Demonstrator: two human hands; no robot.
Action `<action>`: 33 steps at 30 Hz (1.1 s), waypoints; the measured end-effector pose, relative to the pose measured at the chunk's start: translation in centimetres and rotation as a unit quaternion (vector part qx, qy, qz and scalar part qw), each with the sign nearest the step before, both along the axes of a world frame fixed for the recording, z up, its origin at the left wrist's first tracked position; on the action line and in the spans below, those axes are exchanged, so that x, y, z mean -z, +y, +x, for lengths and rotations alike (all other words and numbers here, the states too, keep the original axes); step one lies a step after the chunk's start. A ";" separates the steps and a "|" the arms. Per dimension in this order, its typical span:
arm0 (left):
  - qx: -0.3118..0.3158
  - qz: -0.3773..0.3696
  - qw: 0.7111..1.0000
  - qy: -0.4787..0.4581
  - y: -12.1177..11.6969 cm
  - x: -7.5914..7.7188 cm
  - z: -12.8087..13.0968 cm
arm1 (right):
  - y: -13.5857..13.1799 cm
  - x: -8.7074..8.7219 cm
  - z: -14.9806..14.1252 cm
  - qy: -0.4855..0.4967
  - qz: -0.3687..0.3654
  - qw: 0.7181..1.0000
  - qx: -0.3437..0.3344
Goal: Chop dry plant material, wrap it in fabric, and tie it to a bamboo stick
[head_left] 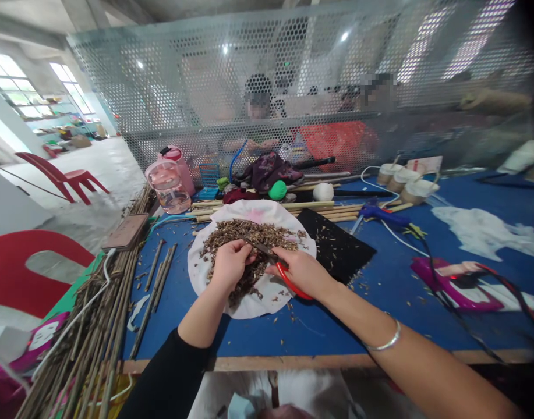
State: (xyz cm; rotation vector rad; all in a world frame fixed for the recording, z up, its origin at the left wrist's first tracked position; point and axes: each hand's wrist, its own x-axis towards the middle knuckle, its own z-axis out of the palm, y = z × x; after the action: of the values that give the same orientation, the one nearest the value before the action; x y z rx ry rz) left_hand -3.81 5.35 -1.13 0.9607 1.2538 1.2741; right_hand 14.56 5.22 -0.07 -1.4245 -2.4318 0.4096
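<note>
My right hand (299, 269) is closed round the red-handled scissors (293, 285), whose dark blades point left toward my other hand. My left hand (234, 262) has its thumb and fingers pinched together near the blade tips; what sits in the pinch is too small to make out. Both hands are over a heap of brown chopped plant bits (249, 279). The heap lies on a round white cloth (201, 285) on the blue table (258, 343). A few bits are scattered on the table around the cloth.
Long thin stalks (113, 326) are bundled along the left edge, with a phone (126, 231) on top. Behind the cloth lie bamboo sticks (267, 207) and a pink jug (168, 189). A blue glue gun (386, 215) and a purple iron (454, 285) stand right. A perforated metal screen (205, 75) closes the back.
</note>
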 end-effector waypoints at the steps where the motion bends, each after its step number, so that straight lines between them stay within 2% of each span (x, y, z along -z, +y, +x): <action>1: -0.004 0.002 1.000 0.003 0.0 0.0 0.0 | -0.1 0.0 0.0 0.000 -0.002 1.000 -0.001; 8: 0.016 0.002 1.000 0.006 -0.3 -0.4 0.7 | -0.2 0.0 -0.8 -0.002 0.068 0.998 0.013; 14: 0.015 -0.007 0.999 0.032 -0.5 -0.5 0.5 | -0.2 0.0 -0.6 0.039 0.014 0.999 0.004; 19: 0.026 -0.018 1.000 0.003 -0.4 -0.7 0.4 | 0.0 0.0 -0.4 0.064 -0.027 0.998 -0.001; 26: 0.008 -0.019 0.999 -0.029 -0.4 -1.3 0.4 | 0.5 0.1 0.0 0.105 -0.034 0.994 0.011; 33: 0.011 -0.010 1.000 -0.023 -0.4 -1.1 0.4 | 0.4 0.3 -0.1 0.094 -0.027 0.995 0.016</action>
State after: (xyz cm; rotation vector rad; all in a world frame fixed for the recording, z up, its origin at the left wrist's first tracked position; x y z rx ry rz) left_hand -3.41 4.94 -0.03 0.9243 1.2154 1.2575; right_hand 14.47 5.58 -0.35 -1.3775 -2.2613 0.5796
